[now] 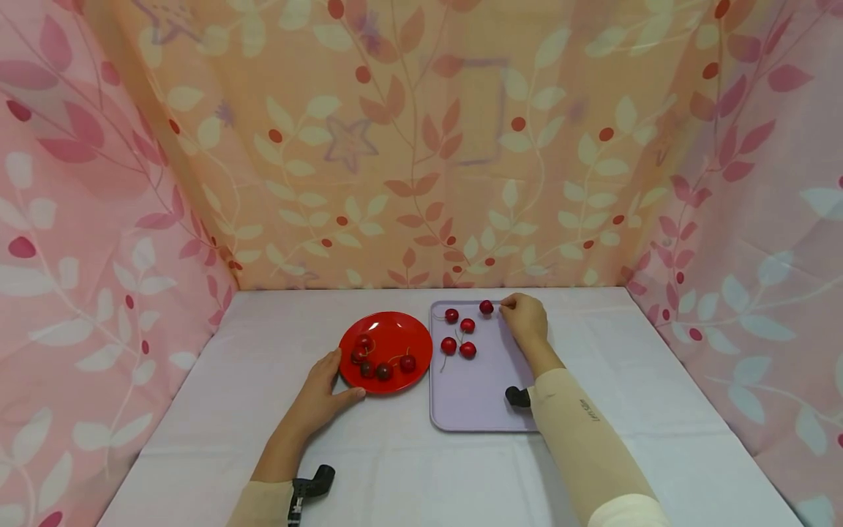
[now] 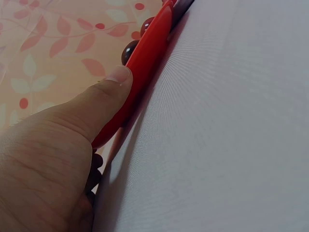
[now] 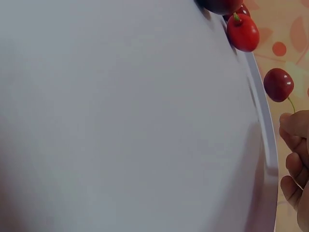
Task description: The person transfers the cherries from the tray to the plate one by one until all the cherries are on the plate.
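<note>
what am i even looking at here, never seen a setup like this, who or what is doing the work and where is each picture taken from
There's no machine: a person works with two bare hands. The wide picture is taken from their head, looking down; the closer two come from each wrist. On the white cloth lie a red plate and a lilac tray, both with cherries on them. The left hand holds the plate's edge, while the right hand pinches one cherry by its stem.
</note>
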The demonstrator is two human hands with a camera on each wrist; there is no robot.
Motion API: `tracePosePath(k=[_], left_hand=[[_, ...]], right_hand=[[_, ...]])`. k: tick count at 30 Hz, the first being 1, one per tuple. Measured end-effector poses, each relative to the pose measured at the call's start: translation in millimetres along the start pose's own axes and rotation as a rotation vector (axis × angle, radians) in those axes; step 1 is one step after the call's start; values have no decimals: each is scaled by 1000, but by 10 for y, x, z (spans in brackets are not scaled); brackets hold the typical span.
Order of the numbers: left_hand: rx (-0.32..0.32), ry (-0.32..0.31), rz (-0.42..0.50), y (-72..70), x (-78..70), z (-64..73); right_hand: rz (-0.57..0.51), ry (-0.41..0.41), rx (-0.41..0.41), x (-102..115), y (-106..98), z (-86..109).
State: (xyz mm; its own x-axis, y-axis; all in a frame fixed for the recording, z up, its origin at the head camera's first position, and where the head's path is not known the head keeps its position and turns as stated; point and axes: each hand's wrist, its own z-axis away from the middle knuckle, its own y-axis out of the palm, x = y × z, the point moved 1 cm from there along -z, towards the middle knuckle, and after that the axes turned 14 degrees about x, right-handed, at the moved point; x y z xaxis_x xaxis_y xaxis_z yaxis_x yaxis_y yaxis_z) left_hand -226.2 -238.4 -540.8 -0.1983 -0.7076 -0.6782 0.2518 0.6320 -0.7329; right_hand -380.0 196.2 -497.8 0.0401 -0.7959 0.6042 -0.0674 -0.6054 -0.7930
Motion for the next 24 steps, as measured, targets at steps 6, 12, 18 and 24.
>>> tracePosePath(k=[6,12,18,24], left_hand=[[0,1,-1,-2,-8,4],[-3,19,8,-19,-16,0],[3,9,15,-16,0,5],[3,13,22,-10,-10,2]], right_hand=[[-62,4,27,12,-7,10],[-104,-50,12,121,-31,-31],[-130,-81,18,263,-39,-30],[-152,-127,48,402,-16,-4]])
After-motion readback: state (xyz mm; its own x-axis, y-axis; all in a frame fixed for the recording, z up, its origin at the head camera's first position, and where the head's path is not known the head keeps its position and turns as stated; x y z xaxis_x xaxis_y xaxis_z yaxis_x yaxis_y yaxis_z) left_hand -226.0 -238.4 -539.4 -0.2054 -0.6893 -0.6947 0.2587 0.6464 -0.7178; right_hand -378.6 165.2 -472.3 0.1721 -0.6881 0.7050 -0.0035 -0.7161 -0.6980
